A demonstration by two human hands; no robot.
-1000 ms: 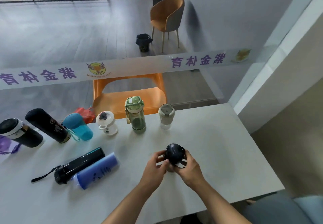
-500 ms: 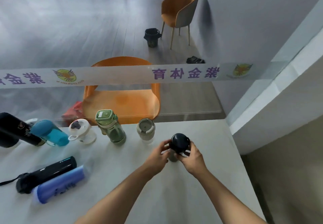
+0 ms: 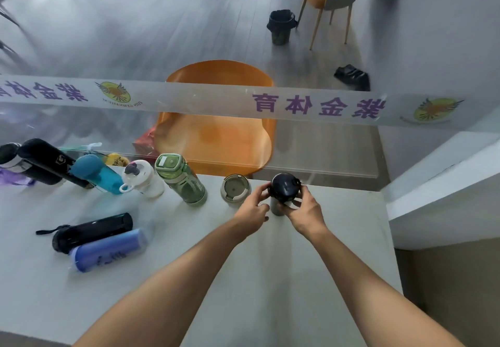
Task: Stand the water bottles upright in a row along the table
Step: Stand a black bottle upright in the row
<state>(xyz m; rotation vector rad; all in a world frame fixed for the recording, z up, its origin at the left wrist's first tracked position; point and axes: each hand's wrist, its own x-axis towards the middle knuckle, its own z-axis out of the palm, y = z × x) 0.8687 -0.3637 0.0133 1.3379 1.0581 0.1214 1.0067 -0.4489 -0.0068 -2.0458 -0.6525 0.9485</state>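
Note:
A bottle with a black lid point(image 3: 283, 187) stands upright at the right end of the row near the table's far edge. My right hand point(image 3: 304, 208) grips it from the right. My left hand point(image 3: 252, 208) touches its left side with the fingertips. To its left stand a beige-lidded bottle point(image 3: 234, 189), a green bottle point(image 3: 181, 179), a white bottle point(image 3: 142, 177), a teal bottle point(image 3: 96, 173) and black bottles point(image 3: 48, 160). A black bottle point(image 3: 92, 231) and a blue bottle point(image 3: 108, 249) lie on their sides at the left.
The white table point(image 3: 338, 252) ends at a glass panel with a printed strip point(image 3: 297, 106) behind the row. An orange chair point(image 3: 216, 135) stands beyond the glass. A white ledge point(image 3: 446, 184) borders the table's right side. A purple thing point(image 3: 13, 180) sits at far left.
Both hands have carried the black-lidded bottle away from me to the far edge, next to the beige-lidded bottle. My head has tilted further down.

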